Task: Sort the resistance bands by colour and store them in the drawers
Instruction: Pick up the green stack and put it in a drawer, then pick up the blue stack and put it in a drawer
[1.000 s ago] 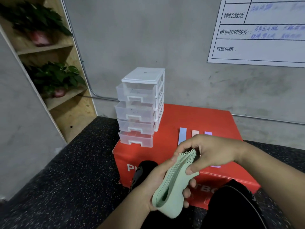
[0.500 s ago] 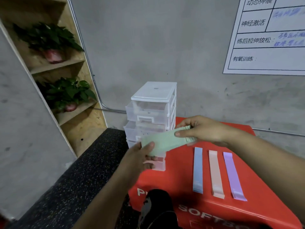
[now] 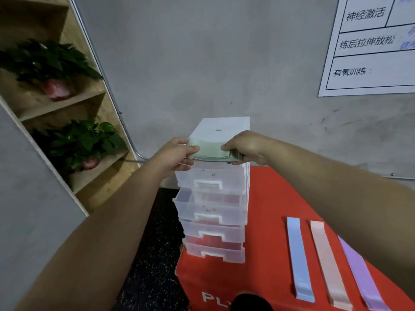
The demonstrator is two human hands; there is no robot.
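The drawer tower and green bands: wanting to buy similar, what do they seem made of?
Translucent white drawer tower: seemingly thin moulded plastic, slightly glossy; red shows through its walls. Stack of pale green flat resistance bands: probably matte latex or rubber; thin layered edges.

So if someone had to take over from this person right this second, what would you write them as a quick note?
Left hand grips the left end of the green bands; right hand grips the right end.
The stack is at the top drawer level of the clear drawer unit, not yet let go; I cannot tell whether it sits inside.
Blue bands, pink bands and purple bands lie side by side on the red box, right of the unit.
Done: colours sorted into stacks.
Left: release green, then store the other three; the lower drawers look free of bands.
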